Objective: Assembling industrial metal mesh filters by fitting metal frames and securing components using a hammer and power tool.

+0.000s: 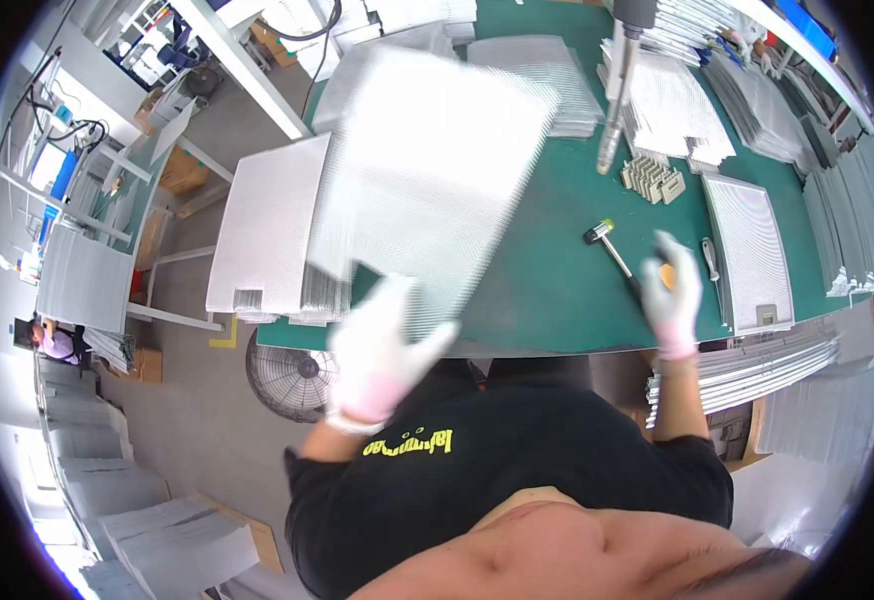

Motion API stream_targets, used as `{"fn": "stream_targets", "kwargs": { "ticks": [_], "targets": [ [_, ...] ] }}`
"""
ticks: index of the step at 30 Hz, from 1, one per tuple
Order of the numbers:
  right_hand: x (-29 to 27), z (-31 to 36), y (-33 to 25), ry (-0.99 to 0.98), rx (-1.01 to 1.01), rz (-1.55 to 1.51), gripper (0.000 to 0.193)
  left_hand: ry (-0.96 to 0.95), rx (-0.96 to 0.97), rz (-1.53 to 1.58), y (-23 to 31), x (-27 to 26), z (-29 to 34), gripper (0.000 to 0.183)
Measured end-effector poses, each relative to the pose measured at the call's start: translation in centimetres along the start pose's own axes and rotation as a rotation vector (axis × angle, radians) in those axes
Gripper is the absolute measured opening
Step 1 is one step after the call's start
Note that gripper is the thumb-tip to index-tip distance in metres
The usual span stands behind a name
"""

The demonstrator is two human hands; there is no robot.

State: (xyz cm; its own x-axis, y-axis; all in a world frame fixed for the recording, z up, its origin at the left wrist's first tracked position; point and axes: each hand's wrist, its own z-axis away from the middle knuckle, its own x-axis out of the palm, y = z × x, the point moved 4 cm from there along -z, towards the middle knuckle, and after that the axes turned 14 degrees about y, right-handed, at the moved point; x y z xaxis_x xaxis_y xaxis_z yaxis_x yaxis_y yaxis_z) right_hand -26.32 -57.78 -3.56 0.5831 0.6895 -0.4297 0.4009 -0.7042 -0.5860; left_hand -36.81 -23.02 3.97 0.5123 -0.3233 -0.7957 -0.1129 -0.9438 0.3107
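Note:
My left hand (377, 350), in a white glove, grips the lower edge of a pale, finely ridged rectangular panel (447, 170). The panel is tilted above the table and smeared by motion. Over the right part of the table my gloved right hand (673, 295) has its thumb and fingers apart. A small orange-yellow thing (667, 276) shows between them; I cannot tell whether it is touched. Beside that hand lies a hammer (614, 250) with a black grip. A screwdriver (710, 262) rests further right, next to another framed panel (752, 250).
A stack of panels (269, 220) stands at the table's left edge, with more stacks (672, 100) at the back. Small beige pieces (652, 180) sit in a row under a hanging powered driver (620, 100). A floor fan (297, 370) stands below the green table (547, 310).

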Motion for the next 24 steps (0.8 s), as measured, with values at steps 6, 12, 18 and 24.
{"fn": "stream_targets", "kwargs": {
  "ticks": [6,12,18,24],
  "targets": [
    [18.0,3.1,-1.3,-0.564,-0.283,0.040,0.054,-0.734,0.005,0.184,1.7,12.9,2.6,0.069],
    [23.8,-1.4,-2.8,-0.976,-0.642,0.158,0.046,-0.379,-0.015,0.151,-6.8,15.3,1.5,0.064],
    [36.3,-14.5,-11.1,-0.303,-0.234,-0.121,0.060,-0.366,0.113,-0.169,-9.5,17.7,1.2,0.080],
    [45.8,-17.5,-14.4,-0.534,-0.209,0.396,0.052,-0.397,0.149,-0.063,-10.5,18.0,-0.1,0.081]
  ]
}}
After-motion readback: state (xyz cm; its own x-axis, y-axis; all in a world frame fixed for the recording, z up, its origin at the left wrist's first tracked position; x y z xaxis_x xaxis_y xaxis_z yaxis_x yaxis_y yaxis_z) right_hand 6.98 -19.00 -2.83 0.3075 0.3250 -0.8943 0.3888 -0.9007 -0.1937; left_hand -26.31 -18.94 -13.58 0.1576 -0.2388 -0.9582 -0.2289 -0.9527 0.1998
